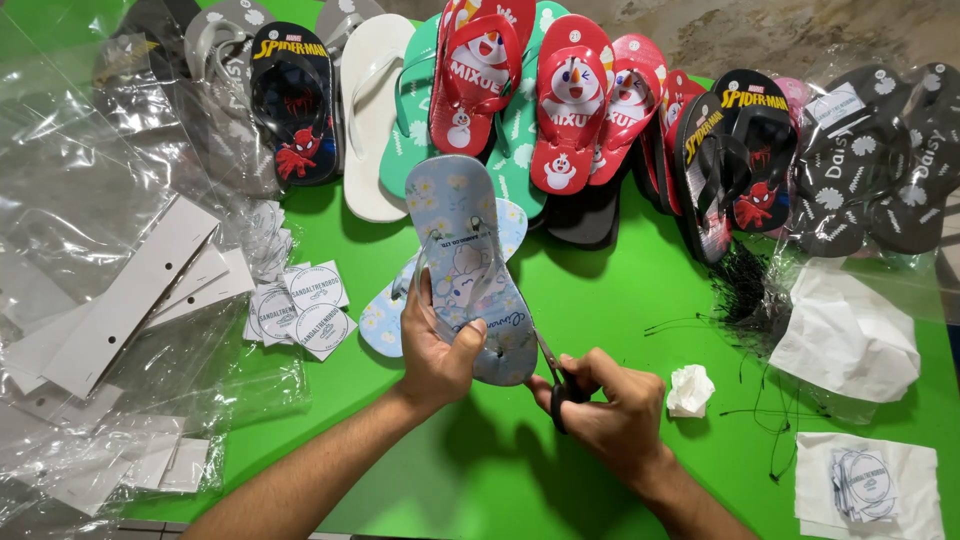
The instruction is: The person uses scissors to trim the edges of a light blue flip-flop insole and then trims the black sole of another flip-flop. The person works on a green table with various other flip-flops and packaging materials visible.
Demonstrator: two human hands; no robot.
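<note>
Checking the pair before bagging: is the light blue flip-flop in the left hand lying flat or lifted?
Lifted: the left hand holds the light blue flip-flop tilted above its mate, which lies on the green table.

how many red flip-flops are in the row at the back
4 show: one left of centre lying on a green flip-flop, one beside it, one overlapping that, and a sliver further right. Others may be hidden underneath.
</note>
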